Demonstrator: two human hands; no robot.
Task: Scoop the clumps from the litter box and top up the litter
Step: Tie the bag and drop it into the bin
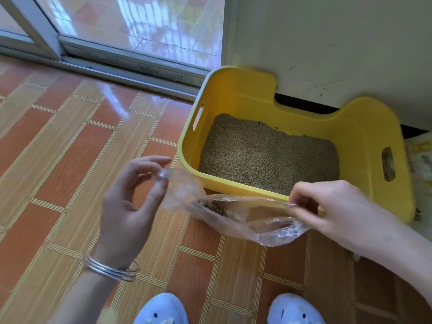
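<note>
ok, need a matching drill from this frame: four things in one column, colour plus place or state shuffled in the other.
Things:
1 litter box
2 plastic bag
3 bangles
4 slippers

Descriptions:
A silver, round a wrist
B clear, pinched by the left hand and the right hand
C yellow, holds litter
D light blue, at the bottom edge

Pairs: 1-C, 2-B, 3-A, 4-D

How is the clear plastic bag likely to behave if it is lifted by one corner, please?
Probably floppy: the plastic bag sags and wrinkles between the left hand and right hand. Likely light, since only a small clump lies inside. Its film looks thin, so it may tear easily.
</note>
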